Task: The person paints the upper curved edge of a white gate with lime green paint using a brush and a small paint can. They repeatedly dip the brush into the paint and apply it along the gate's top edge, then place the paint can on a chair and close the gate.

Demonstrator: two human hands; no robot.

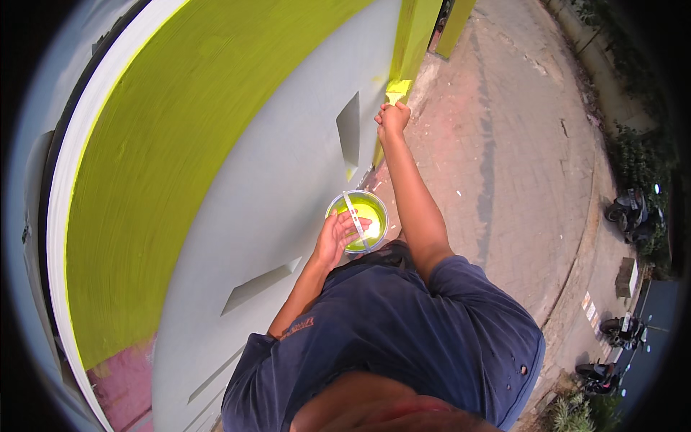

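My right hand (395, 117) grips a paintbrush (394, 97) at the end of my outstretched arm. The bristles, loaded with bright yellow-green paint, touch a narrow green-painted strip (408, 59) at the wall's edge. Close to my waist, my left hand (336, 236) has its fingers hooked under the pale handle (353, 216) of a round paint bucket (384, 213). Yellow-green paint (369, 208) is inside the bucket. Beside both hands runs a light grey wall surface (259, 162) with angular recesses (350, 129).
A broad green-painted band (162, 146) with a white border (62, 243) curves along the left, above a pink patch (127, 383). Paved ground (448, 146) stretches to the right. Several parked motorcycles (629, 213), a concrete block (626, 277) and shrubs (642, 154) line the far side.
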